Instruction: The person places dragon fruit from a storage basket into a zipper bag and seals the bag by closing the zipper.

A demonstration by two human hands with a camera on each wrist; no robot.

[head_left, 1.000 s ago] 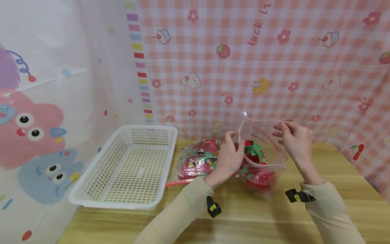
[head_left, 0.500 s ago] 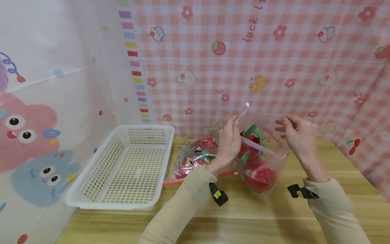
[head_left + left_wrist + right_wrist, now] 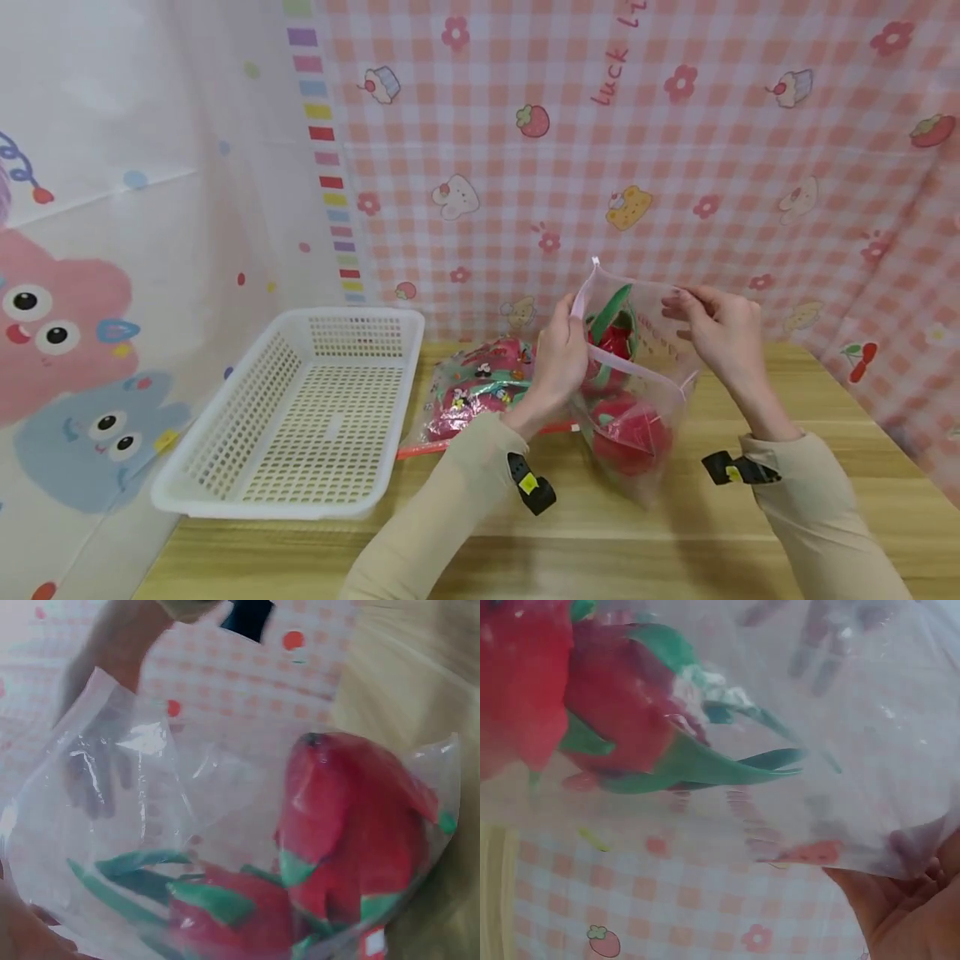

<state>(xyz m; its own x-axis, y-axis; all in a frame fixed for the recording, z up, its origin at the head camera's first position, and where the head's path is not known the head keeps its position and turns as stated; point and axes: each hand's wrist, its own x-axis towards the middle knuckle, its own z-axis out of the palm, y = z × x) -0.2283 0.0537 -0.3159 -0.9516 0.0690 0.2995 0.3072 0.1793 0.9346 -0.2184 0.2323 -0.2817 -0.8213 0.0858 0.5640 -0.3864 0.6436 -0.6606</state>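
Note:
A clear zip bag (image 3: 651,337) with a pale pink zip rim hangs over the table, its mouth spread apart. Inside are two red dragon fruits with green tips, one dragon fruit (image 3: 632,433) low in the bag and another dragon fruit (image 3: 622,705) higher up, its long leaves toward the mouth. My left hand (image 3: 558,354) grips the bag's left rim. At the opposite rim, my right hand (image 3: 723,333) pinches the film between thumb and fingers. Through the film in the left wrist view, the right hand's fingers (image 3: 97,776) show blurred.
Behind my left hand lies a second printed zip bag (image 3: 480,387) with a red slider strip, red and green things inside. A white perforated basket (image 3: 408,392) stands at the left on the wooden table (image 3: 600,558). A pink checked cloth (image 3: 480,108) hangs at the back.
The zip bag has swung and tilted in my hands, and the dragon fruits have shifted inside, one now lower and the leafy one more visible near the mouth. Both hands keep hold of the rim.

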